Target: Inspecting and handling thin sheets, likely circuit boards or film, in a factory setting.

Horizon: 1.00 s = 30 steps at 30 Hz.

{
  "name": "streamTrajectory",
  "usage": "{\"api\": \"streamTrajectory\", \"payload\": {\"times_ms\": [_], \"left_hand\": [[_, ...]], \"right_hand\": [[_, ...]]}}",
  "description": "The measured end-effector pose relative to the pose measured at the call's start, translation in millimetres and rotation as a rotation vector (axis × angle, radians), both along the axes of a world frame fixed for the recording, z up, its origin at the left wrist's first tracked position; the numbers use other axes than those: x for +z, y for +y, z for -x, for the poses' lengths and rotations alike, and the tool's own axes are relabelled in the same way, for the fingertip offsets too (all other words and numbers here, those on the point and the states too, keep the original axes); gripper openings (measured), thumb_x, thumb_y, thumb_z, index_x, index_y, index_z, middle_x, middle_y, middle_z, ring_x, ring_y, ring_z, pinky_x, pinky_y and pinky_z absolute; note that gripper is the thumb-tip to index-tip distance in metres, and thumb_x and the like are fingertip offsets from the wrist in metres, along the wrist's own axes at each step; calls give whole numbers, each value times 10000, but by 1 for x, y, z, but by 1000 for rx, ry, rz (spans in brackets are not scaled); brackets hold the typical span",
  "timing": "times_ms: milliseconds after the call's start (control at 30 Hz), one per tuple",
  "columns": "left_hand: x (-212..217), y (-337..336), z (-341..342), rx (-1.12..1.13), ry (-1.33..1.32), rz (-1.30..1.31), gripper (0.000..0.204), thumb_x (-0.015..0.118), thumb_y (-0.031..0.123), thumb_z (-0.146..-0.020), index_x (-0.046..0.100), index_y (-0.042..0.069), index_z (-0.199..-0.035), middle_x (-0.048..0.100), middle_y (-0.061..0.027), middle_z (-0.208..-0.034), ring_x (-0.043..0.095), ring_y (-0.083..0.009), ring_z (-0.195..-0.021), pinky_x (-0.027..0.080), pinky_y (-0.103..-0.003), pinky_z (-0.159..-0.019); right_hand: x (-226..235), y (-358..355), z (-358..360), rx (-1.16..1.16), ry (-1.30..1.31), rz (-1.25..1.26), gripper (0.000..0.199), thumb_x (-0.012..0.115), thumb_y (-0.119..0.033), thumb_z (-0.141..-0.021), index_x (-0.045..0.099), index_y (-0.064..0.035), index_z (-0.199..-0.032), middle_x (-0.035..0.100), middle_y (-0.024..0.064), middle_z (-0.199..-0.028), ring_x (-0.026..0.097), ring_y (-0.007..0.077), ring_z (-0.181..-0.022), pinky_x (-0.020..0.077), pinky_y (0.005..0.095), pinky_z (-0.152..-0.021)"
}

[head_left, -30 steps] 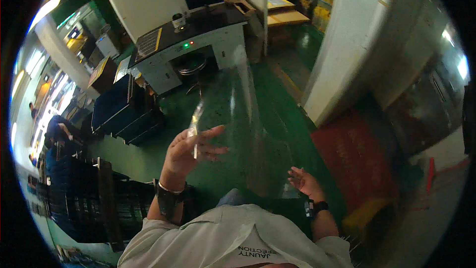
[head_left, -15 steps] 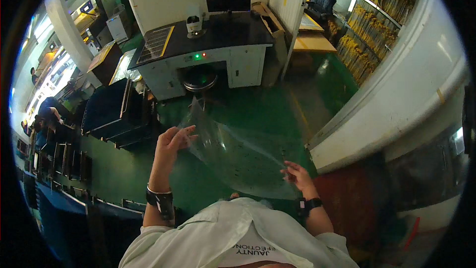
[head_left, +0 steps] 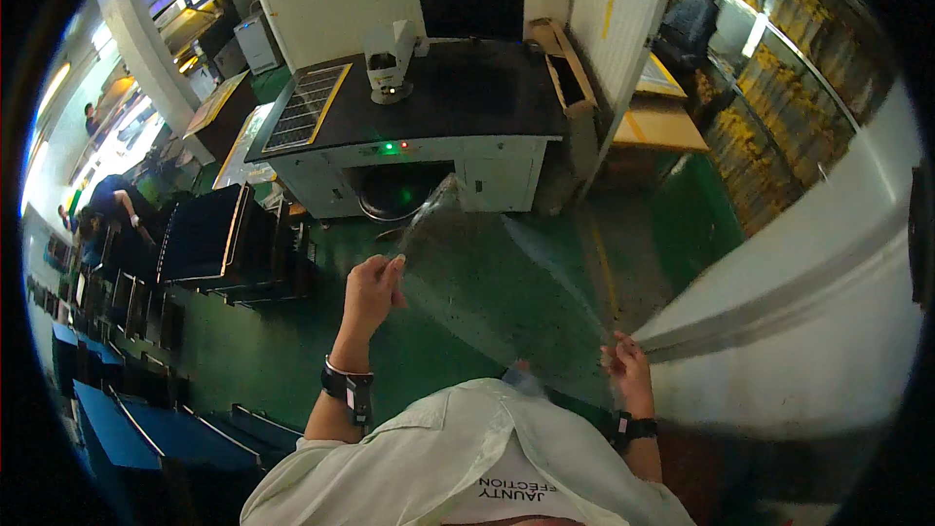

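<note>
The left hand's fingers [head_left: 388,271] pinch one edge of a transparent, glossy, thin film sheet [head_left: 497,292], and at four o'clock the right hand [head_left: 628,365] has its fingers curled on another edge. The sheet hangs in the air between both hands, bowed and peaked at twelve, above the smooth green floor [head_left: 429,370]. Beyond, at twelve, stands a matte-black-topped bench [head_left: 458,102]; at half past ten on it lies a flat gridded panel [head_left: 307,107]. Dark, box-shaped racks [head_left: 209,234] stand at nine.

Free floor [head_left: 312,331] parts left hand [head_left: 373,287] from blocking dark rack [head_left: 202,234].
</note>
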<state>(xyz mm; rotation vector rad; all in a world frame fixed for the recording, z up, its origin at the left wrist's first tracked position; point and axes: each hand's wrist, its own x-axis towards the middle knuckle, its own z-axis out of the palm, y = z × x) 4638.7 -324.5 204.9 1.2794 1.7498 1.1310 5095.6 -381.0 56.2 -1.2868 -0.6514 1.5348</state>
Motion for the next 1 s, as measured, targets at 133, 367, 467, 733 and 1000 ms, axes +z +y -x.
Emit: {"api": "streamTrajectory", "payload": {"times_ms": [133,367,467,733,1000], "left_hand": [[4,51,-35,-13,-64,61,248,574,185,-906,547,-6,-750,558,-45,-558,556,-107,-495,459,-253,-478],[-34,114,-44,-40,-173,138,172,559,117,-875,581,-46,-827,622,-94,-637,622,-145,-572,506,-270,-553],[-37,158,-59,-59,-153,149,178,556,121,-872,583,-51,-834,635,-100,-650,630,-153,-580,507,-273,-563],[-53,318,-62,-169,-76,100,166,582,131,-864,597,-25,-810,653,-91,-646,640,-143,-595,489,-267,-551],[-57,470,-62,-247,36,119,159,602,139,-851,598,-17,-821,652,-84,-648,630,-143,-582,468,-274,-537]], "right_hand": [[-5,64,-52,33,-23,29,318,561,-203,-928,545,-74,-1219,679,113,-918,642,151,-655,491,241,-562],[0,151,-83,7,0,102,299,559,-156,-926,554,-61,-1210,649,41,-973,652,167,-804,501,263,-551],[-9,177,-89,-52,-15,59,308,548,-132,-929,541,-48,-1225,636,37,-1009,650,181,-833,500,272,-555],[0,265,-93,-200,-44,22,328,526,-101,-932,507,-30,-1252,627,69,-1041,649,192,-827,499,279,-561],[34,359,-70,-284,-209,45,412,552,-195,-927,467,-39,-1299,643,115,-940,591,154,-691,491,300,-618]]}}
